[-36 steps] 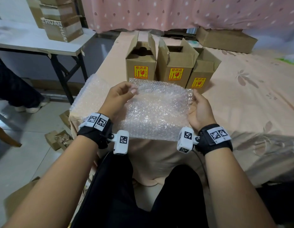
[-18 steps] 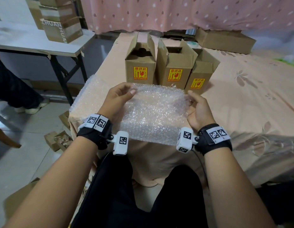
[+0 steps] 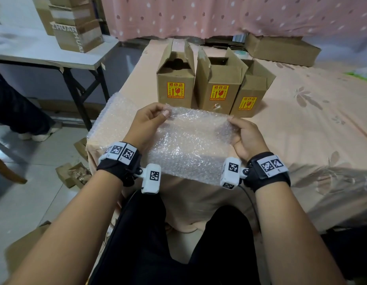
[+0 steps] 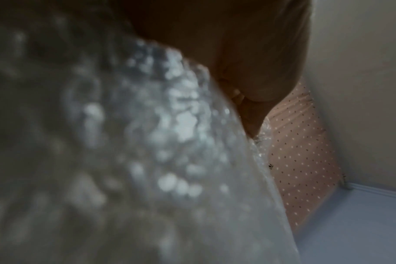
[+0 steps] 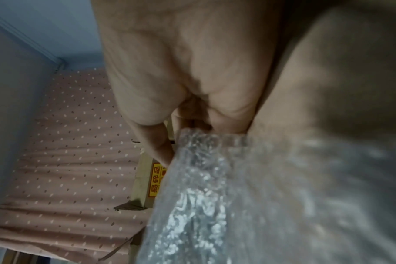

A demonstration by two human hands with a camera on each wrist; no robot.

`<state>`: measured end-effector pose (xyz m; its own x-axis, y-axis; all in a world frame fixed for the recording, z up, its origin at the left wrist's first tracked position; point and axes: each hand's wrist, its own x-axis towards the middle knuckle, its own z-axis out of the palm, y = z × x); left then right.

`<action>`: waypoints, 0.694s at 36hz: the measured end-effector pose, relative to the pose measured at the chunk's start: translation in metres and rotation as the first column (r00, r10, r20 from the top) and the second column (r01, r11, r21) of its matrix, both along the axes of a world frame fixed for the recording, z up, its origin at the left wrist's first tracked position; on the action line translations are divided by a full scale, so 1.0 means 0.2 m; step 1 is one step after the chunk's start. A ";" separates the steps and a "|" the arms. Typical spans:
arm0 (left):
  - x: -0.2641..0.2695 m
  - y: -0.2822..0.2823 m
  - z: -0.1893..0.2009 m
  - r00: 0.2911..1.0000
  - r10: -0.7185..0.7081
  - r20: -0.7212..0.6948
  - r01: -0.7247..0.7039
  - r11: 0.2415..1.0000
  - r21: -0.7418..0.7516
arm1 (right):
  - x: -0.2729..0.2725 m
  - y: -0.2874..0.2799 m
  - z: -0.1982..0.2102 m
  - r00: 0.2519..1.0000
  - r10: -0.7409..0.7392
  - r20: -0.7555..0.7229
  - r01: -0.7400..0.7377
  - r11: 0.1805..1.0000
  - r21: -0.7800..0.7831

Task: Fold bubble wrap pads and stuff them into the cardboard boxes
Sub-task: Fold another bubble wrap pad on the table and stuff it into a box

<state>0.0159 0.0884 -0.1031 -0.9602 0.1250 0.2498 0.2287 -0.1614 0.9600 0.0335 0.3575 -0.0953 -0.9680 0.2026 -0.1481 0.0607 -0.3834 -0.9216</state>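
A clear bubble wrap pad (image 3: 190, 145) is stretched between my hands above the bed's near corner. My left hand (image 3: 151, 122) pinches its far left corner, my right hand (image 3: 243, 134) grips its right edge. Three open cardboard boxes with yellow fragile labels stand just beyond: left box (image 3: 175, 79), middle box (image 3: 218, 83), right box (image 3: 252, 89). In the left wrist view the pad (image 4: 147, 142) fills the frame under my fingers (image 4: 253, 114). In the right wrist view my fingers (image 5: 161, 142) curl round the pad (image 5: 237, 187), with a box label (image 5: 156, 180) behind.
More bubble wrap (image 3: 110, 122) lies on the bed's left corner. A flat cardboard box (image 3: 281, 48) lies at the back of the bed (image 3: 314, 124). A table (image 3: 44, 52) with stacked cartons stands to the left. Cardboard scraps (image 3: 73, 173) lie on the floor.
Both hands have drawn the pad's far edge towards me and down, so the pad looks shorter from front to back. The boxes have not moved.
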 end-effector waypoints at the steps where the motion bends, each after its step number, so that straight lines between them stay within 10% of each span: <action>1: 0.00 0.00 0.00 1.000 -0.003 0.000 0.003 1.000 0.003 | 0.00 0.00 0.00 1.000 -0.012 0.000 0.012 1.000 0.013; 25: 0.01 0.00 0.00 1.000 0.015 -0.002 -0.015 1.000 -0.005 | 0.02 0.02 -0.03 0.994 0.072 -0.081 -0.073 0.997 -0.001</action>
